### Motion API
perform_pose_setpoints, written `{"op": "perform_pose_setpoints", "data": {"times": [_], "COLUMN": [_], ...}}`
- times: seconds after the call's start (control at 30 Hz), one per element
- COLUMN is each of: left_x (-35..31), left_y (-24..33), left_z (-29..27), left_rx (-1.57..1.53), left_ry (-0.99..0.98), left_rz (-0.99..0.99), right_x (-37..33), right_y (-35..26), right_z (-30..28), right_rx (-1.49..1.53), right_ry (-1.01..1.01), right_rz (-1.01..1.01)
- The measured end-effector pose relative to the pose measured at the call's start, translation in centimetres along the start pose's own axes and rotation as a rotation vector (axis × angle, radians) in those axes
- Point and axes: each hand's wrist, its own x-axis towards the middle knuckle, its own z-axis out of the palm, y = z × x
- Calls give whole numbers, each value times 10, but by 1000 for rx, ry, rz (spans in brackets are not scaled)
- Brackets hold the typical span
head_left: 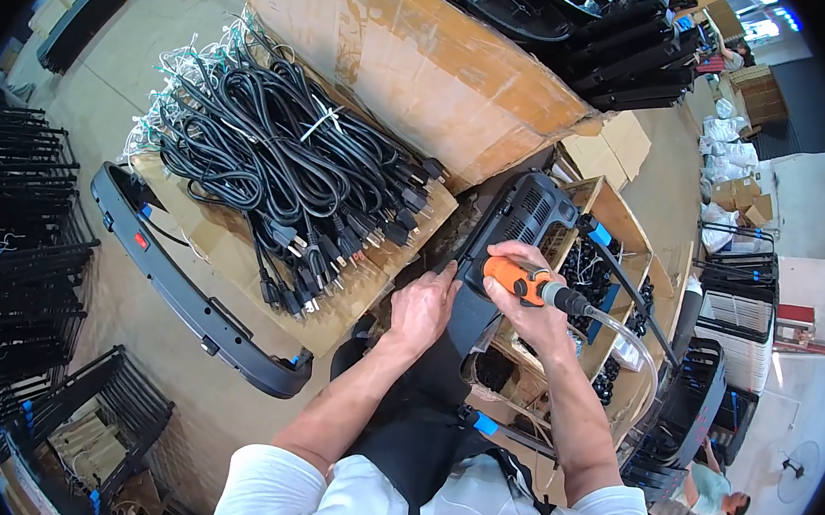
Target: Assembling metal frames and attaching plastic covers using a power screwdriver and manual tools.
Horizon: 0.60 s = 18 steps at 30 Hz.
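In my right hand (520,285) is an orange air screwdriver (509,278). A clear hose (635,346) runs from its grey rear end down to the right. The tool's tip is pointed toward a black plastic housing (527,209) with a vented cover, though my fingers and the housing hide the exact contact. My left hand (423,307) grips the near left edge of that housing, its fingers bent, some hidden below. The housing sits in front of me, joined to a long dark part reaching toward my lap.
Bundled black power cords (293,169) lie on a cardboard box (370,293) at left, beside a curved black frame (202,308). A tall cardboard sheet (421,52) stands behind. Wooden bins (630,237) of small black parts are at right. Another person (711,490) is far right.
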Motion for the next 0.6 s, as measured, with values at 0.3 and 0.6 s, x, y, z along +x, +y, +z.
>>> {"op": "perform_pose_setpoints", "data": {"times": [0.3, 0.6], "left_x": [-3, -6], "left_y": [-2, -1], "left_z": [0, -7], "left_rx": [-35, -97], "left_ry": [9, 8], "left_rz": [-12, -54], "right_x": [7, -8], "right_y": [16, 17], "right_z": [3, -1], "right_rx": [9, 106], "right_ry": [-46, -22], "right_rz": [-57, -45]}}
